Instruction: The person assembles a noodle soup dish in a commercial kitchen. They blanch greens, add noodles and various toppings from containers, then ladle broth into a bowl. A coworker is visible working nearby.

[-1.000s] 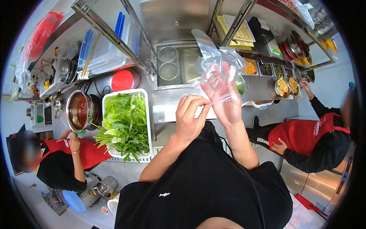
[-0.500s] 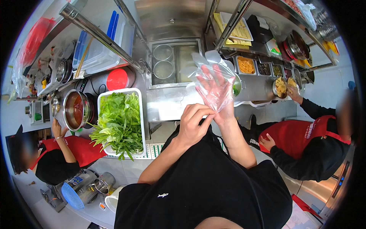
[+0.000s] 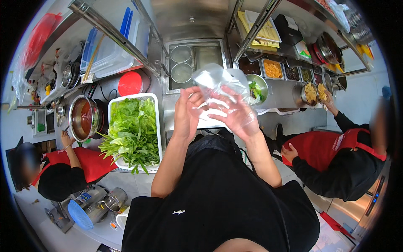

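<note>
A loose, clear plastic glove (image 3: 216, 77) covers my right hand (image 3: 239, 115), its fingers spread and its thumb pointing left. The glove's wide fingertips stick out past my own. Bare, my left hand (image 3: 187, 111) is raised beside it, with fingers loosely bent and apart at the glove's left edge. Whether those fingers press on the film is hard to see. Behind the gloved hand, a metal bowl (image 3: 262, 86) with green leaves stands on the counter. Left of my hands is a white basket (image 3: 158, 126) heaped with leafy greens (image 3: 132, 126).
A sunken basin (image 3: 201, 63) with two round wells lies ahead. Food trays (image 3: 273, 69) line the right counter. A pot of red sauce (image 3: 84, 117) stands at left. Co-workers in red aprons stand at left (image 3: 90, 164) and right (image 3: 319, 145). Metal shelf posts (image 3: 111, 35) rise over the counters.
My left hand has let go of the glove's cuff at the right wrist and moved up and left to its finger end. My right hand has lowered and tilted left.
</note>
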Demonstrator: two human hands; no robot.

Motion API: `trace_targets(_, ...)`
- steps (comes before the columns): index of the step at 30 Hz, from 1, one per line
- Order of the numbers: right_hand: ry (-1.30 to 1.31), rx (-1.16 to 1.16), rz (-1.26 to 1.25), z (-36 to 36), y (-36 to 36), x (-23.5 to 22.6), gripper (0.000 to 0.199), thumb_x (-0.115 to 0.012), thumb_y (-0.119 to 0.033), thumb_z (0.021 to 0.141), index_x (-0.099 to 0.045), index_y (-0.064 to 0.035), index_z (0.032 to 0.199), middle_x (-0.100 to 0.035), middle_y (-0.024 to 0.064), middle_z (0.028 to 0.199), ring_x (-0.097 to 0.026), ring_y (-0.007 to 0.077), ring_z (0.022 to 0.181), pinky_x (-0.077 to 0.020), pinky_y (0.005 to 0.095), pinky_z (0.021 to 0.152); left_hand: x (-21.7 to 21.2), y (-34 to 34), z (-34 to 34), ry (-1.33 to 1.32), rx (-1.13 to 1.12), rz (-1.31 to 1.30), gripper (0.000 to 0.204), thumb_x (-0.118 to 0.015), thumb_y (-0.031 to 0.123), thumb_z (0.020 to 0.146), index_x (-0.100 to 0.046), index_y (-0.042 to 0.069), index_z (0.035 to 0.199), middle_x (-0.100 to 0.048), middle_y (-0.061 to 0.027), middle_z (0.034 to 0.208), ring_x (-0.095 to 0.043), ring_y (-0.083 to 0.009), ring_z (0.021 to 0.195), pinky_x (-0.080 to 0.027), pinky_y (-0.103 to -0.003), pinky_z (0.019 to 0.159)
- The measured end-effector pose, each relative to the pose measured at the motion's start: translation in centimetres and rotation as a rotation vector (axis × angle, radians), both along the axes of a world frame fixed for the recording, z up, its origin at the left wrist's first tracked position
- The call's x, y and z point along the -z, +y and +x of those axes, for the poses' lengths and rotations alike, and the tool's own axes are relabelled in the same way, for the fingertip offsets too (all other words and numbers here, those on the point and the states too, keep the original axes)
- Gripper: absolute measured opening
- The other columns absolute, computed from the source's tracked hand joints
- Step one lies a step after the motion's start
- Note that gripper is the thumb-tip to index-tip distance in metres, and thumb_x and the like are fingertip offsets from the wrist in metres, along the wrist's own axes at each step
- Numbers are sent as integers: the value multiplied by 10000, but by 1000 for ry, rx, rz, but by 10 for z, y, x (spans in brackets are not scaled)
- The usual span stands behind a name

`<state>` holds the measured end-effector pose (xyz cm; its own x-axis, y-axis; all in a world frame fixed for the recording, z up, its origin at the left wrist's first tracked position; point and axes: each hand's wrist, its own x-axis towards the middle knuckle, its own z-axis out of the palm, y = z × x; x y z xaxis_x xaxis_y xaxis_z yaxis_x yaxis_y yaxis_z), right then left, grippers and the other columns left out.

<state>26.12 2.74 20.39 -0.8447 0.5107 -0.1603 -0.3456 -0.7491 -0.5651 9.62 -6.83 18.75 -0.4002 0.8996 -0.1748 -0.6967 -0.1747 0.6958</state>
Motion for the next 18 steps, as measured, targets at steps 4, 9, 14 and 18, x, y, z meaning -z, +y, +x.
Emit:
trace_targets(4,-8,-171,-5,2,-2,2,767,-597,-510,1010,-356,-53,1576,-452,265,1538,-528,439,1351,-489,624,1052,-6,-6,-11,231,-51,-180,481,-715,185,992,-543,30,1413,-669,-62,1148,-633,-121,970,-527,-282,807)
trace_targets(9,-67,-312,42,1,1,6,731,-501,-512,1061,-325,-46,1597,-451,240,1555,-542,390,1362,-540,538,1017,-11,-15,-35,463,-191,-375,240,-787,192,938,-733,17,1094,-682,20,801,-515,-26,569,-403,-219,501)
trace_targets(14,-232,-312,216,-4,-3,10,552,-601,-287,1055,-475,29,1489,-510,234,1519,-600,380,1309,-600,421,921,-13,-14,-51,483,-198,-334,241,-785,188,938,-711,21,1095,-711,-9,906,-476,-4,537,-294,-189,442)
trace_targets(18,-82,-371,174,-9,0,23,582,-529,-339,1083,-406,16,1528,-501,242,1516,-618,361,1285,-615,405,938,-11,-8,-60,246,-198,-182,476,-660,348,1024,-541,47,1372,-665,-116,1231,-674,-162,824,-519,-281,646)
